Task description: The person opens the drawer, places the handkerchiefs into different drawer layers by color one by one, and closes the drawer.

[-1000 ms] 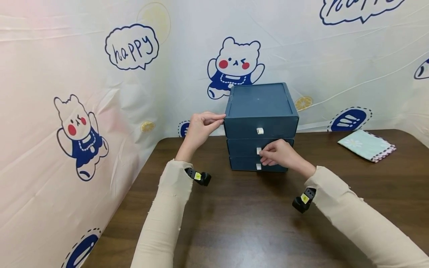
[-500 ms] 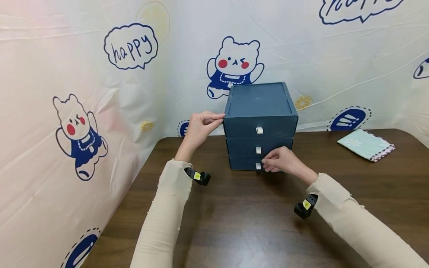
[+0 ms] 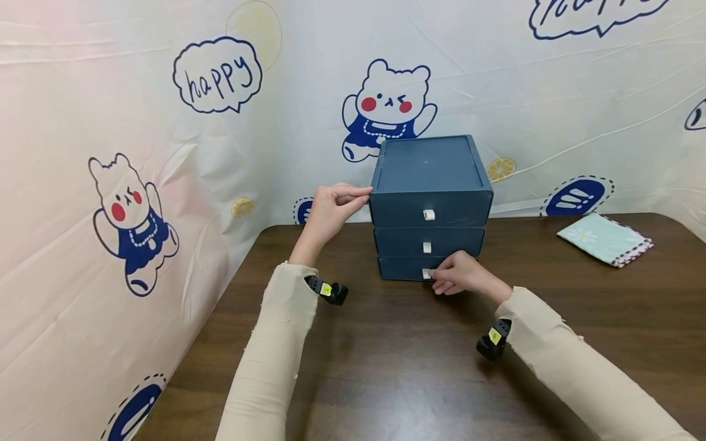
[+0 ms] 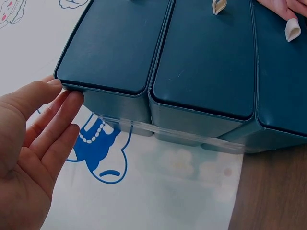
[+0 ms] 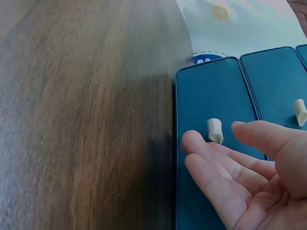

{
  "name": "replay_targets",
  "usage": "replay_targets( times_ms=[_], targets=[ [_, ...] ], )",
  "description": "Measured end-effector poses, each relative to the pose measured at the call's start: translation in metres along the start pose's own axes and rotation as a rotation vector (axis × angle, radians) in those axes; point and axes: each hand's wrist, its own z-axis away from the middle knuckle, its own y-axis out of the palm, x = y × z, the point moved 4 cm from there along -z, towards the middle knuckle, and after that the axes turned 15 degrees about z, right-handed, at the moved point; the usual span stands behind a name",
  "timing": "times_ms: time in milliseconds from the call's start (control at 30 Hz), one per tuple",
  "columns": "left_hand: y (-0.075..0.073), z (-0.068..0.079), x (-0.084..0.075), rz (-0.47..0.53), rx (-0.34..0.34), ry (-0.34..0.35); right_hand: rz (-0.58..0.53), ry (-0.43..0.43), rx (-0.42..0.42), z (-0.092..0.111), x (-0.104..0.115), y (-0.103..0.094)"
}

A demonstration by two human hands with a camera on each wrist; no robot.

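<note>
A dark blue cabinet with three stacked drawers [image 3: 430, 165] stands at the table's back; all its drawers are in. Each drawer front has a small pale pull tab. My left hand [image 3: 329, 211] touches the cabinet's upper left front corner with its fingertips and thumb, the fingers fairly straight in the left wrist view. My right hand [image 3: 459, 274] is at the bottom drawer's front, around its pull tab [image 5: 215, 130]. In the right wrist view the tab lies between thumb and fingers, the thumb standing apart from it. The middle drawer's tab [image 3: 427, 247] is untouched above.
A folded light green cloth [image 3: 603, 239] with a flower print and checked edge lies right of the cabinet on the brown wooden table [image 3: 386, 367]. A white printed curtain [image 3: 298, 92] hangs behind and along the left side.
My right hand has moved down from the middle drawer's tab to the bottom drawer's tab. My left hand stays at the cabinet's corner. The drawers show no visible movement.
</note>
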Motion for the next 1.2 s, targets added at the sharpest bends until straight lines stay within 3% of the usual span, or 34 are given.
replay_targets(
  times_ms=[200, 700, 1200],
  targets=[
    [0.000, 0.000, -0.001, 0.004, 0.002, 0.003, -0.015, 0.012, 0.012, -0.004, 0.002, 0.005],
    [0.001, 0.000, 0.001, 0.006, 0.013, 0.010, 0.036, 0.033, -0.053, -0.006, 0.000, 0.014],
    [0.001, 0.001, 0.000, 0.011, 0.005, 0.002, 0.056, -0.018, -0.045, 0.005, 0.004, 0.019]
  ],
)
